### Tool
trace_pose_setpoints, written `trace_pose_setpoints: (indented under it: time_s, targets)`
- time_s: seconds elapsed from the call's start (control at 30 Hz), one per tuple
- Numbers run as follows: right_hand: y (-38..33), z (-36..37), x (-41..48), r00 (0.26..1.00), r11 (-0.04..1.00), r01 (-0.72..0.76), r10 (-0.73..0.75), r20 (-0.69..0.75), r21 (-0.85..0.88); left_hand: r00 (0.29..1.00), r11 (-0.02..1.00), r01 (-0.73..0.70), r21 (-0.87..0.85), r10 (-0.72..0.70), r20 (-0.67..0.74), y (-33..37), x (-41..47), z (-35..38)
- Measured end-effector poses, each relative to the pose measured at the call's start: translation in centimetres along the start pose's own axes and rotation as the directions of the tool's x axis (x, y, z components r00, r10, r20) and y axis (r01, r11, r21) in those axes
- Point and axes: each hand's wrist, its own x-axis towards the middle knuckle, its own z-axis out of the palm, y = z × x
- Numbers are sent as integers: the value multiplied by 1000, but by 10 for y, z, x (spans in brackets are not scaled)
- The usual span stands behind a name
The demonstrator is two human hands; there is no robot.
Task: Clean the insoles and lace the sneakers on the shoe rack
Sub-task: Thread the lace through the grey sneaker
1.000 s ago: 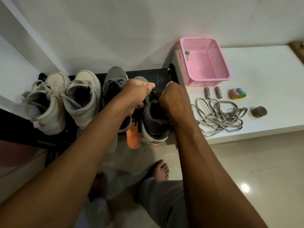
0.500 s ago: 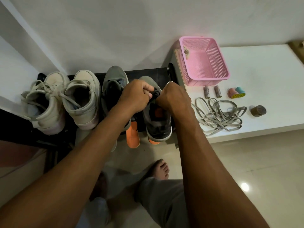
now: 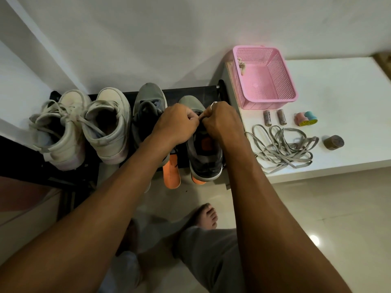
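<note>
1. Now both sets of my fingers are curled tight and meet over the tongue of the right-hand grey sneaker. The fingers of my left hand and the fingers of my right hand pinch a thin dark lace between them, most of it hidden under my knuckles.
2. A ring sits on my right hand.
3. That sneaker stands on the black shoe rack, toe to the wall, heel towards me, with a bit of orange showing under its heel.
4. Just to its left an orange insole sticks out over the rack's front edge, between this sneaker and the second grey sneaker, which my left forearm partly covers.
5. Further left on the rack stand two white sneakers, both laced, their laces lying loose.
6. To the right of the rack, on the white worktop, a tangle of loose grey laces lies near the front edge.
7. Behind the laces lie two batteries and a small pink and blue item; a brown cylinder lies to the right of the laces.
8. A pink basket stands at the back left corner of the worktop.
9. Below, my bare foot rests on the tiled floor.
</note>
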Motion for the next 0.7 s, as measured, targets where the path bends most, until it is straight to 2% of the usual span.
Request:
trace_pose_setpoints:
  time_s: [0.07, 0.2, 0.27, 0.37, 0.47, 0.53, 0.7]
  targets:
    - [-1, 0, 1, 1000, 1000, -11, 11, -25, 15, 1000, 1000, 12, 16, -12, 4, 0, -3, 1]
    - [2, 0, 1, 995, 998, -49, 51, -83, 29, 995, 999, 14, 51, -9, -99, 1, -5, 3]
    - [3, -2, -2, 991, 997, -66, 70, -116, 42, 991, 998, 61, 27, -57, -121, 2, -5, 3]
    - [3, -4, -5, 989, 995, -68, 76, -125, 71, 973, 973, 223, -52, -226, -47, 5, -3, 4]
    - [2, -9, -9, 988, 994, -83, 91, -125, 66, 926, 898, 375, -229, -373, 53, 6, -1, 3]
    - [2, -13, -12, 988, 995, -90, 95, -123, 45, 922, 877, 386, -288, -379, 82, 7, -1, 2]
    - [3, -10, -9, 980, 987, -131, 143, -139, 92, 936, 894, 352, -276, -343, 82, 11, -2, 1]
